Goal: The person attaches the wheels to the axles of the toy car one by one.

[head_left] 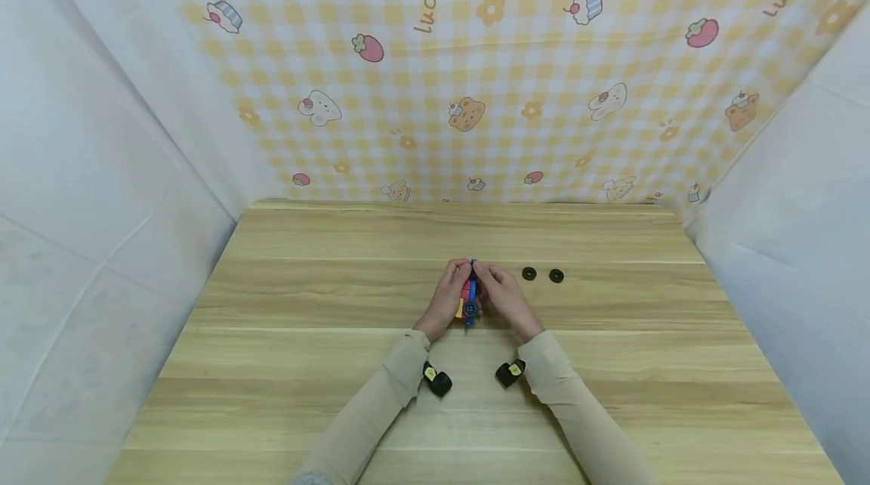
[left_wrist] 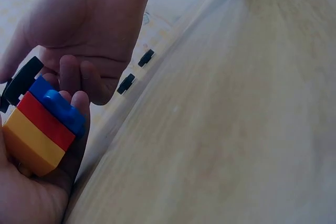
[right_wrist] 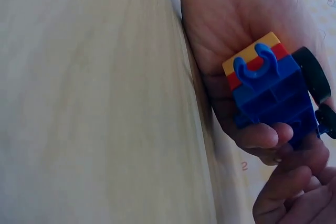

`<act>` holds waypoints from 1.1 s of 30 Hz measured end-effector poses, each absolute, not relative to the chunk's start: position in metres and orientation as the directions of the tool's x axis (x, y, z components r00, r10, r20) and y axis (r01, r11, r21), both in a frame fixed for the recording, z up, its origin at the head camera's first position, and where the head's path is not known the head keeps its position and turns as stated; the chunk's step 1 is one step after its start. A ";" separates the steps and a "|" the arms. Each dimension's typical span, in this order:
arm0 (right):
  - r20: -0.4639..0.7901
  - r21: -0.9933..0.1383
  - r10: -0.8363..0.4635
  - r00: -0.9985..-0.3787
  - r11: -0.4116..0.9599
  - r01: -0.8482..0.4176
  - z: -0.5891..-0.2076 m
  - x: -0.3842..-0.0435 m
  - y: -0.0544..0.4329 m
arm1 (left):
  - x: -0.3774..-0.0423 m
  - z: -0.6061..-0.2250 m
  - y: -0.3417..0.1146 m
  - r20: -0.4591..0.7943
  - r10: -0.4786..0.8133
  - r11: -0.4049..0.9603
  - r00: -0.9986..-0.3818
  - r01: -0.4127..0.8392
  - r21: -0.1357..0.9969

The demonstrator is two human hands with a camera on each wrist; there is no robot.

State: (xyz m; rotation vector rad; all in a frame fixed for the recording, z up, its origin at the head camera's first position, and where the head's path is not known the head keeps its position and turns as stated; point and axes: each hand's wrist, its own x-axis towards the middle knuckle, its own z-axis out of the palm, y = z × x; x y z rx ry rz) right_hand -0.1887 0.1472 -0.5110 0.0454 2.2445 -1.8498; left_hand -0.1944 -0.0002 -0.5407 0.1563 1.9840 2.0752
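My left hand [head_left: 446, 298] holds a small toy block car [left_wrist: 44, 124], its fingers curled round the body. The car stacks a yellow block, a red block and a blue base [right_wrist: 278, 95] with a hook-like blue end. Two black wheels show on one side, one larger wheel [right_wrist: 312, 75] near the middle and another [right_wrist: 327, 121] towards the far end. My right hand [head_left: 505, 298] meets it at that far end, thumb and fingers pinching it there. The fingers partly hide the grip. In the left wrist view, the right hand [left_wrist: 89, 24] appears above the car.
Two loose black wheels, one [head_left: 529, 273] beside the other [head_left: 556, 276], lie on the wooden table [head_left: 306, 304] just right of the right hand. A checked cloth [head_left: 489, 92] hangs behind the table, with white sheets on both sides.
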 end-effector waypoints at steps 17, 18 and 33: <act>-0.180 -0.983 -0.161 -0.970 0.053 0.174 -0.513 -0.188 0.142 | -0.198 -0.539 -0.003 -0.086 0.277 -0.035 -0.957 -0.099 0.994; -0.179 -0.984 -0.161 -0.971 0.054 0.172 -0.512 -0.188 0.142 | -0.198 -0.539 -0.002 -0.082 0.278 -0.036 -0.957 -0.096 0.995; -0.142 -0.988 -0.164 -0.976 0.084 0.129 -0.517 -0.185 0.143 | -0.196 -0.540 -0.004 -0.099 0.287 0.001 -0.953 -0.103 0.995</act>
